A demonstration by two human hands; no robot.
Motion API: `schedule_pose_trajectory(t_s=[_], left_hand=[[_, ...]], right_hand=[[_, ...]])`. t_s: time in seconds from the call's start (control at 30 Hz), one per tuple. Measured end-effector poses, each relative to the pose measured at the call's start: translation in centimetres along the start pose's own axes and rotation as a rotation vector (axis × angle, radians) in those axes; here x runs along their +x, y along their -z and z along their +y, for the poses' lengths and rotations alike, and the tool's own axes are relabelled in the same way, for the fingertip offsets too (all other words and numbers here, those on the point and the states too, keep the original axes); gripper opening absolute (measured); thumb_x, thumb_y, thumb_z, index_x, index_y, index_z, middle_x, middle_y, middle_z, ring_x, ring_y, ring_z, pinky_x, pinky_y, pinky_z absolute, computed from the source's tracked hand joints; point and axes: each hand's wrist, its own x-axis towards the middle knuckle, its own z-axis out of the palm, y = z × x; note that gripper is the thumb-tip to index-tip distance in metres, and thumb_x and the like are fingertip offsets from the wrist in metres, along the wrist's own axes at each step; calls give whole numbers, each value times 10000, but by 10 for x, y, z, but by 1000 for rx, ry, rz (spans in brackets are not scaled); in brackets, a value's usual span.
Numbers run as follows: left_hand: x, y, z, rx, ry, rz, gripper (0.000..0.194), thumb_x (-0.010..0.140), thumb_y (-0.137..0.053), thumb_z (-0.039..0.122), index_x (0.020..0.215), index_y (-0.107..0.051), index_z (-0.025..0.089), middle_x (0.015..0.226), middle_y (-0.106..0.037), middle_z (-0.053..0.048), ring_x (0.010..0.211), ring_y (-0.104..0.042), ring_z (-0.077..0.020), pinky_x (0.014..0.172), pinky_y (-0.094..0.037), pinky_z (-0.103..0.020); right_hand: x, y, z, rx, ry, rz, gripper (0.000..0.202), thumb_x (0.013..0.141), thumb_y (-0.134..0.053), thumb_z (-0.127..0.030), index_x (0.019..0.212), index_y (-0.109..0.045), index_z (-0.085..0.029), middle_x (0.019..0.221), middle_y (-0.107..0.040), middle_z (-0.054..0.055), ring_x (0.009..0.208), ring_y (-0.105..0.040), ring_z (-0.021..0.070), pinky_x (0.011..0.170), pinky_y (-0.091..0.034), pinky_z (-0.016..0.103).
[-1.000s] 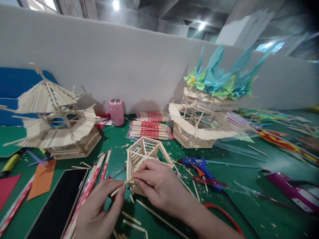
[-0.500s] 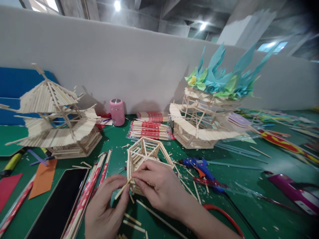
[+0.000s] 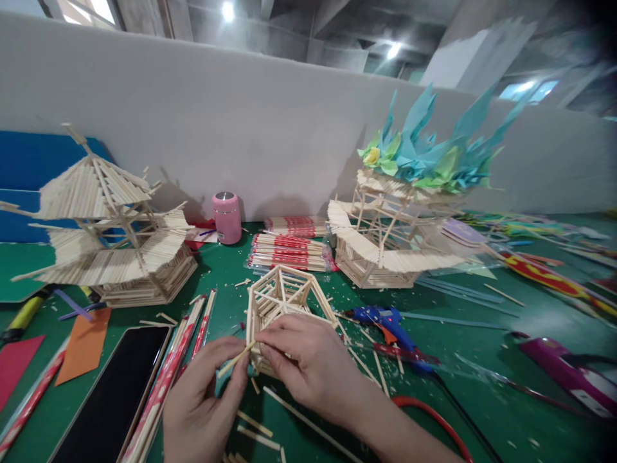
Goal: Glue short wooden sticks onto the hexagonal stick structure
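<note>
A small open frame of wooden sticks (image 3: 279, 289), several-sided with spokes across its top, stands in front of me. At its near left corner my left hand (image 3: 207, 392) pinches a short wooden stick (image 3: 234, 360) between thumb and fingers. The fingertips of my right hand (image 3: 303, 366) close on the same stick's far end, right by the frame's corner. Part of the frame's near side is hidden behind my right hand. Loose stick pieces (image 3: 258, 438) lie on the green table below my hands.
A blue glue gun (image 3: 385, 319) lies right of the frame. Stick pagodas stand at left (image 3: 116, 263) and right (image 3: 385, 257). Between them are a pink flask (image 3: 226, 218) and bundled sticks (image 3: 289, 251). A phone (image 3: 113, 392) lies at left, a purple device (image 3: 569, 373) at right.
The short stick has tilted slightly between my fingers, its free end moving a little left. The frame has shifted very slightly right. Both hands keep nearly the same place.
</note>
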Motion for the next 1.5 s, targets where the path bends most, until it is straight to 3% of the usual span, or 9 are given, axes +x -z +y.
schedule_pose_trajectory(t_s=[0.4, 0.7, 1.03, 1.5], left_hand=[[0, -2, 3, 134, -64, 21, 107, 762, -607, 171, 842, -635, 237, 820, -682, 5, 750, -654, -132, 711, -530, -212], [0, -2, 2, 207, -106, 21, 97, 776, -598, 177, 854, -610, 235, 834, -669, 9, 771, -642, -114, 751, -492, -185], [2, -1, 6, 239, -100, -10, 75, 778, -605, 204, 847, -617, 230, 826, -673, 3, 757, -646, -123, 720, -506, -198], [0, 1, 0, 220, -132, 7, 100, 770, -611, 193, 853, -640, 240, 825, -685, 12, 764, -651, -121, 731, -506, -193]], right_hand=[[0, 4, -2, -24, -6, -38, 228, 879, -467, -161, 967, -677, -151, 838, -664, 64, 760, -584, 176, 677, -446, 277], [-3, 6, 4, 150, -55, 95, 279, 879, -435, -131, 1039, -663, -117, 926, -637, 103, 861, -568, 191, 782, -462, 324], [-2, 6, 1, 60, -29, 7, 272, 849, -475, -115, 1030, -677, -135, 881, -609, 78, 821, -547, 185, 708, -450, 290], [-1, 3, 0, 18, -22, -9, 252, 837, -483, -136, 953, -704, -166, 830, -606, 59, 758, -538, 171, 649, -429, 279]])
